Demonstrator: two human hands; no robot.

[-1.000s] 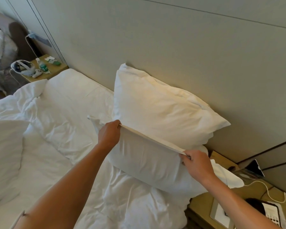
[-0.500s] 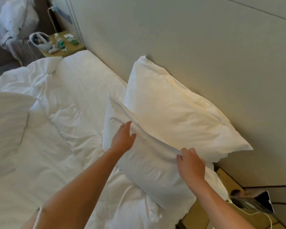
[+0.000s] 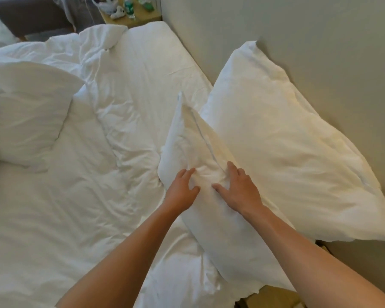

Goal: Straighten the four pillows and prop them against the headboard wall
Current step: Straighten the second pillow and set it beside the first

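The front pillow (image 3: 211, 185) was stood on edge at the bed's (image 3: 76, 196) right side, leaned on the back pillow (image 3: 287, 141) against the wall (image 3: 298, 41), and pressed by the spread fingers of both the left hand (image 3: 181, 192) and right hand (image 3: 240, 190).

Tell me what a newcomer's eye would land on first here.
Both hands, left and right, press spread fingers into the front pillow at centre. Behind it the back pillow leans on the wall at right. A third pillow lies at far left on the rumpled duvet.
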